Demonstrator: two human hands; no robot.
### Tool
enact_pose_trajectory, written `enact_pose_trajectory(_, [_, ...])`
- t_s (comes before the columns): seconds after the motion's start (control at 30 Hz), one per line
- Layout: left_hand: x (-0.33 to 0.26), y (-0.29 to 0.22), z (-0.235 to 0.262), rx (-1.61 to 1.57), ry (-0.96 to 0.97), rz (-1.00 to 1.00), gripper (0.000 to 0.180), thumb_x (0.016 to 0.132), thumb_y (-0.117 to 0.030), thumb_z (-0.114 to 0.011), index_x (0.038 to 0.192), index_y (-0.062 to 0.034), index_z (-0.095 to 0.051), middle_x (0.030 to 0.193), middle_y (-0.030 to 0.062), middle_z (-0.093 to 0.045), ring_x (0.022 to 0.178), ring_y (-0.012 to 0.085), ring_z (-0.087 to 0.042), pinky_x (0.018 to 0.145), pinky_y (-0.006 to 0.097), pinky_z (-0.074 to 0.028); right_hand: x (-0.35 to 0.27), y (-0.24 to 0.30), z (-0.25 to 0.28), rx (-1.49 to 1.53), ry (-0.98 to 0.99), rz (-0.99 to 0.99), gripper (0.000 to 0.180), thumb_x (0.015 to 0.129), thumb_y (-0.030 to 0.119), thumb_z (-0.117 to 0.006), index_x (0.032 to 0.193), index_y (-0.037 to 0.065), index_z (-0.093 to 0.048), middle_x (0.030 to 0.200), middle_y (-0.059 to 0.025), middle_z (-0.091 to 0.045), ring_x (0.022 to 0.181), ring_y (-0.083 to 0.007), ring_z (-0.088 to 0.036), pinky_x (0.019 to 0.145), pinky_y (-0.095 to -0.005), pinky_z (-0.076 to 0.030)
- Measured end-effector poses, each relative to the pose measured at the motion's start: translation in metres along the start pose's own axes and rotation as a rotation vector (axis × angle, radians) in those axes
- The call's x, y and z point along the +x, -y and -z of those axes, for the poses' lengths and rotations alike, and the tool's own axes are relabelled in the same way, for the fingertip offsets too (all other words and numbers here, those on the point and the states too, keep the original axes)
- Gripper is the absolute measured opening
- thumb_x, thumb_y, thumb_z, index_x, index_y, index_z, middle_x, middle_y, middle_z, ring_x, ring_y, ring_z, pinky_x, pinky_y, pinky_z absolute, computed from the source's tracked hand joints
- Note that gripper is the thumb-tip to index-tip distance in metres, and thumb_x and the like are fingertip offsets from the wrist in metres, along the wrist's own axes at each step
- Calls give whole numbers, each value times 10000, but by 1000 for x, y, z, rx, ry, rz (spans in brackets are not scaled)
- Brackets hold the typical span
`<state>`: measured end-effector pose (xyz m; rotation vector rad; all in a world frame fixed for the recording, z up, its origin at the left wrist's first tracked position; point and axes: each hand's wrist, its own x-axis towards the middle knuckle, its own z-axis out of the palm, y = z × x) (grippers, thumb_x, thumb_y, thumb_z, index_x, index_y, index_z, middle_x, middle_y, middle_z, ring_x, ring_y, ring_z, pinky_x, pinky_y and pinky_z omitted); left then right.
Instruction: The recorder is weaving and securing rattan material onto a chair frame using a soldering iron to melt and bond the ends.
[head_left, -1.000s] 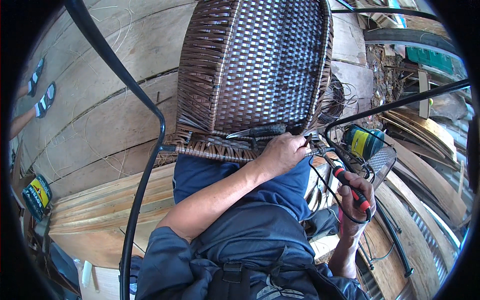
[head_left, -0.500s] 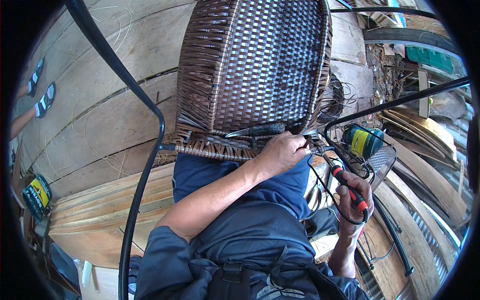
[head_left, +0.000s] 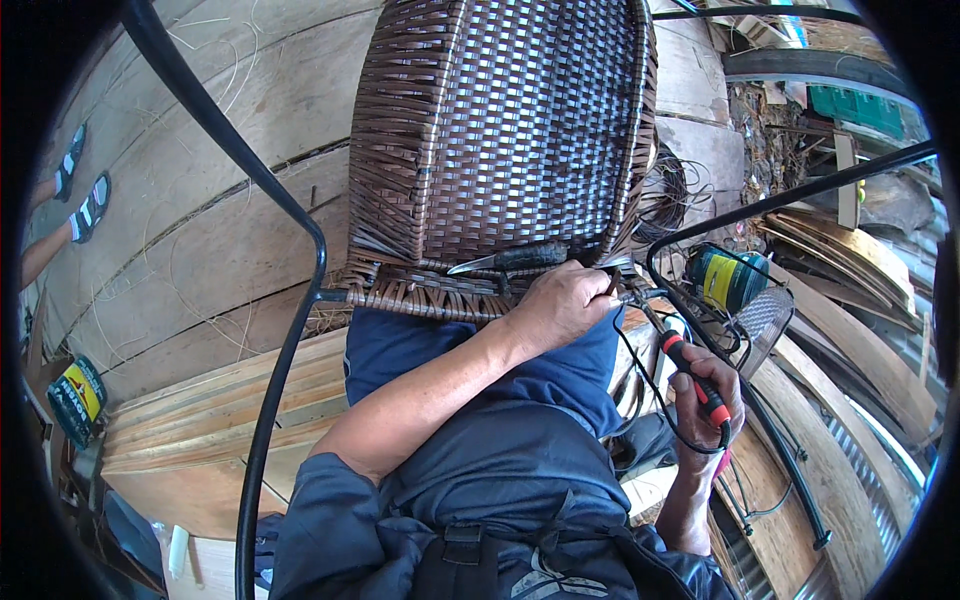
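Both hands work at the near edge of the woven seat (head_left: 500,130): left hand (head_left: 562,302) pinches a thin, springy strand against the weave, right hand (head_left: 712,398) is closed around a red-handled tool (head_left: 690,375). Seat looks stiff and light; best gripped by its frame (head_left: 290,330).

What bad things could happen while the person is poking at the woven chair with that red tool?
The red-handled tool in the right hand points at the left hand, which grips the wicker chair's edge, so a slip might jab a finger. A knife lies loose on the weave and might slide off.
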<state>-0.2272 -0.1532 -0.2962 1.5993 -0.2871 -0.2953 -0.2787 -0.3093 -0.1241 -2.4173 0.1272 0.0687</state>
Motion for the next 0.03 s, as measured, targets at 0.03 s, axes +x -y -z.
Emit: enact_pose_trajectory(0.03, [0,1,0,-7,-6,-14,173,839,-198,-649,835,-25,-633,793,120,-639,773,275,-605,726,382,-487,-1,0,0,-9,2,-4,219,786,41,-702,954,26,-563,988,-161,-661,926,-226,-632,853,-342,-484])
